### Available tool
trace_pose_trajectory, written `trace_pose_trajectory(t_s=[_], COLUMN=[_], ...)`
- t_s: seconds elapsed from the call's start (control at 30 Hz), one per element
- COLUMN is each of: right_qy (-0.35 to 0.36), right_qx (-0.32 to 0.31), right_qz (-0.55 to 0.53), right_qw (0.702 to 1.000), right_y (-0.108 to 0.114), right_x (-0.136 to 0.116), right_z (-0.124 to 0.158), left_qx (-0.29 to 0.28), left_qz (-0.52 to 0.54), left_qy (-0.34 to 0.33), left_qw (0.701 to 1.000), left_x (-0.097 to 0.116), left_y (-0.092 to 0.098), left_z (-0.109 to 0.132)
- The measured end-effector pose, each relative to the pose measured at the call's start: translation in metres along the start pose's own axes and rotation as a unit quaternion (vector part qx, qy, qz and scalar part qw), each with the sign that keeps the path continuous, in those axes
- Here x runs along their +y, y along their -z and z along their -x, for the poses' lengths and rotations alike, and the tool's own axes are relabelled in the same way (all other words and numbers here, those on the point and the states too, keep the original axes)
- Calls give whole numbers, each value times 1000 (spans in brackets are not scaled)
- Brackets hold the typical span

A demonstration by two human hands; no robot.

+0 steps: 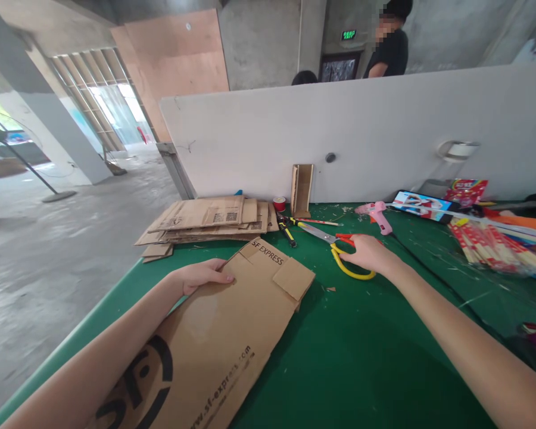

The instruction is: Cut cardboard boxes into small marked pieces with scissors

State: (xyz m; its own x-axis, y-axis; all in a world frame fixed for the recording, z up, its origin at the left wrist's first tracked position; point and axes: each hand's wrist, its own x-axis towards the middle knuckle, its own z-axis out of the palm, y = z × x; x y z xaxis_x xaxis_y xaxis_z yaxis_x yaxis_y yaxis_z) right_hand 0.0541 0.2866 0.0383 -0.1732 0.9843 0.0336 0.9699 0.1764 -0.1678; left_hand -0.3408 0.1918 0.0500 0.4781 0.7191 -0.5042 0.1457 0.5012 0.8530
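Observation:
My left hand is closed on the left edge of a large brown cardboard sheet, thumb on top and the other fingers hidden beneath. The sheet bears black SF Express print and has a creased flap at its far right corner. To the right, my right hand is closed around the handles of a pair of scissors, one yellow and one orange-red. The blades point left toward a yellow-and-black tool and are apart from the sheet.
Stacked cardboard pieces lie at the back left, beside a narrow cardboard trough standing upright. A pink glue gun, a phone and plastic-wrapped sticks lie right. A white partition borders the green table; a person is beyond.

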Motion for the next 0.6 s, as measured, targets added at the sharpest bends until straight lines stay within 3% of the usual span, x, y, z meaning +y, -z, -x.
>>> trace_pose_trajectory(t_s=[0.17, 0.27, 0.43, 0.53, 0.6], right_qy=[20, 24, 49, 70, 93], right_qx=[-12, -13, -39, -90, -68], right_qz=[59, 68, 39, -14, -70], right_qw=[998, 997, 997, 993, 991], right_y=[3, 10, 36, 64, 87], right_x=[0, 4, 1, -5, -3], right_z=[2, 3, 14, 31, 44], left_qx=[12, 54, 144, 185, 211], left_qz=[-68, -184, -456, -521, -539], left_qy=[11, 17, -2, -12, -29], left_qw=[998, 981, 878, 833, 815], left_x=[3, 10, 20, 21, 19], left_y=[-2, -6, -12, -16, -18], left_z=[-5, -6, -8, -8, -7])
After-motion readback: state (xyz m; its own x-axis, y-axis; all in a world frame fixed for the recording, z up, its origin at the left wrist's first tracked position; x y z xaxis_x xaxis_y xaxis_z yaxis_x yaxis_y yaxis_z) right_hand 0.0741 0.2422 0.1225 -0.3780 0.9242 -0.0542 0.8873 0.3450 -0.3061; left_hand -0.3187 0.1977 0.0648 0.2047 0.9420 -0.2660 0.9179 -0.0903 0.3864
